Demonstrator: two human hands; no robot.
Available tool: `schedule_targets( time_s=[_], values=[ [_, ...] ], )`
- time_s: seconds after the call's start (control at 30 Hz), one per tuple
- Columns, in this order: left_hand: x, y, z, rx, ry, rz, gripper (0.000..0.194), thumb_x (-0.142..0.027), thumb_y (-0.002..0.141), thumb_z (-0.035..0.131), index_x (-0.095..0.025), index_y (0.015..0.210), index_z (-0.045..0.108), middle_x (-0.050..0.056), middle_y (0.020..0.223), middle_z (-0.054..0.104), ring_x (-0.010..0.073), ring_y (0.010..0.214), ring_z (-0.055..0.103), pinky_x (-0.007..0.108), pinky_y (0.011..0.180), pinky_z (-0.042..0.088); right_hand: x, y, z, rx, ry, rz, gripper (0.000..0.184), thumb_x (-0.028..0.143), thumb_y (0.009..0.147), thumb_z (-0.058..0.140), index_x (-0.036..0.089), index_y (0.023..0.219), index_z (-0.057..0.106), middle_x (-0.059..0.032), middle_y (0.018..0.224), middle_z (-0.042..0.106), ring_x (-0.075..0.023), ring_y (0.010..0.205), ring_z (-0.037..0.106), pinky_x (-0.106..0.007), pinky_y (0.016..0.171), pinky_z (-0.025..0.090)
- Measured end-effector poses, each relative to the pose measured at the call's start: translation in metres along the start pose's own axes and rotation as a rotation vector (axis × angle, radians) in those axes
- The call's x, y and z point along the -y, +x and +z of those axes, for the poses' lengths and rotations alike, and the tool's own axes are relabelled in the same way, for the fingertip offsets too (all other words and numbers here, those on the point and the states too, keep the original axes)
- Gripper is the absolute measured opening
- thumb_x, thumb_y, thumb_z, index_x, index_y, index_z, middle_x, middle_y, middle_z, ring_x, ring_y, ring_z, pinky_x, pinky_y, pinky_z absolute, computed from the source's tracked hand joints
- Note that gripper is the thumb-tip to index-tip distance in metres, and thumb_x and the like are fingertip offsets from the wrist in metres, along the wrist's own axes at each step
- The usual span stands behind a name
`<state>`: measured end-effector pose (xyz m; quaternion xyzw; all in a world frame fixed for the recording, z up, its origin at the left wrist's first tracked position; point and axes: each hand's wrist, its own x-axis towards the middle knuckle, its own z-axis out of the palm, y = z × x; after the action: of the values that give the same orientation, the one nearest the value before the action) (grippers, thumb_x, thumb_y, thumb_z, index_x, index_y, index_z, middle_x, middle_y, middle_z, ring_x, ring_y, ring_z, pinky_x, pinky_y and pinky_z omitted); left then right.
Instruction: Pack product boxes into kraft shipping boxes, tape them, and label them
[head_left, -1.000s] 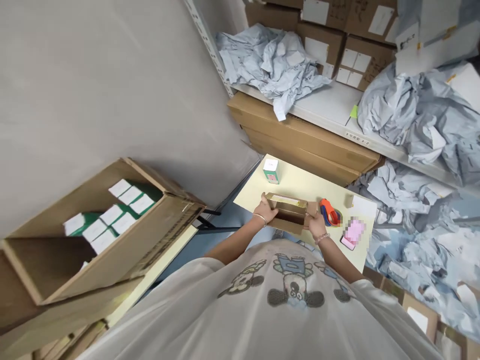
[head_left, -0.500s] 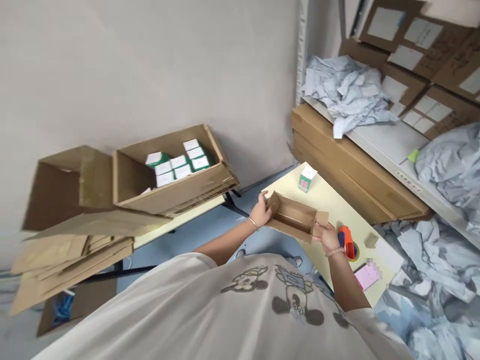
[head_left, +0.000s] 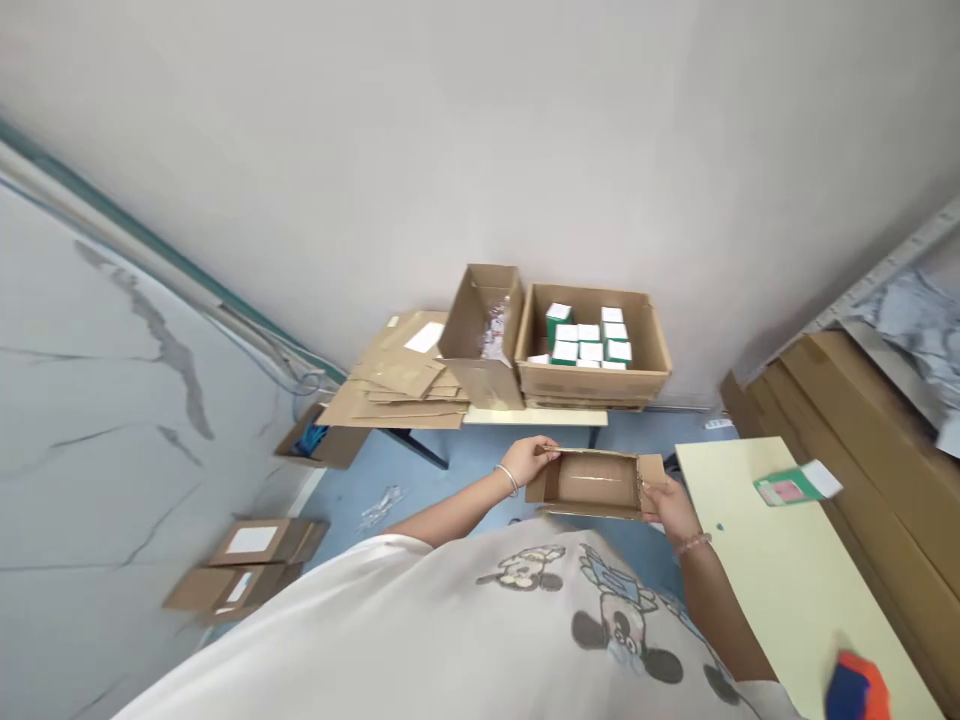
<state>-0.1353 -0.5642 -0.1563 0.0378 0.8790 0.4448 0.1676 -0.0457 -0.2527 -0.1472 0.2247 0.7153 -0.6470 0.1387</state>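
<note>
Pale yellow table (head_left: 780,590) lies just right of the right hand, and well ahead of both hands a cardboard carton (head_left: 592,385) of green-and-white packets stands on a far table beside flattened cardboard sheets (head_left: 397,385). Open corrugated box (head_left: 596,490) sits between the hands, held in the air above the floor; it looks light and fairly stiff, but its thin walls and flaps could bend, so the end walls seem the best hold. Left hand (head_left: 529,460) grips one end wall, right hand (head_left: 670,510) closes on the opposite end flap, and small green-and-white packet (head_left: 787,488) lies flat on the table.
</note>
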Motion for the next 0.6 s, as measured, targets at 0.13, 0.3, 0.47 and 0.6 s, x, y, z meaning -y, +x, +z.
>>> schedule_targets(
  time_s=[0.13,0.3,0.47,0.6],
  values=[
    [0.077,-0.025,-0.082,-0.156,0.045,-0.081,0.017,-0.03,0.09,0.062,-0.024,0.09,0.078,0.004,0.095,0.081,0.0235,0.094,0.073,0.033,0.088,0.053,0.03,0.034,0.115,0.092,-0.097,0.086,0.038,0.044,0.067,0.078,0.025,0.098,0.069,-0.01,0.101,0.077,-0.0346,0.092,0.075,-0.043,0.058,0.064],
    [0.164,-0.058,-0.141,-0.269,0.127,-0.235,0.024,-0.03,0.094,0.058,-0.021,0.074,0.07,0.006,0.081,0.078,0.0234,0.081,0.07,0.032,0.078,0.05,0.087,0.061,0.208,0.263,-0.363,-0.079,0.036,0.035,0.07,0.082,0.022,0.102,0.073,-0.011,0.108,0.077,-0.0323,0.103,0.073,-0.045,0.085,0.062],
    [0.209,-0.069,-0.161,-0.295,0.045,-0.268,0.024,-0.029,0.093,0.056,-0.022,0.074,0.068,0.005,0.077,0.077,0.0233,0.077,0.07,0.032,0.074,0.051,0.212,0.092,0.251,0.278,-0.57,-0.435,0.024,0.034,0.083,0.077,0.022,0.104,0.077,-0.0094,0.104,0.077,-0.0252,0.095,0.072,-0.042,0.094,0.057],
    [0.214,-0.057,-0.166,-0.24,0.009,-0.215,0.022,-0.029,0.094,0.055,-0.022,0.079,0.071,0.006,0.084,0.077,0.024,0.083,0.072,0.033,0.079,0.052,0.316,0.169,0.321,0.165,-0.776,-0.715,0.025,0.03,0.088,0.075,0.018,0.11,0.076,-0.0107,0.11,0.076,-0.024,0.102,0.07,-0.042,0.1,0.053]
  ],
)
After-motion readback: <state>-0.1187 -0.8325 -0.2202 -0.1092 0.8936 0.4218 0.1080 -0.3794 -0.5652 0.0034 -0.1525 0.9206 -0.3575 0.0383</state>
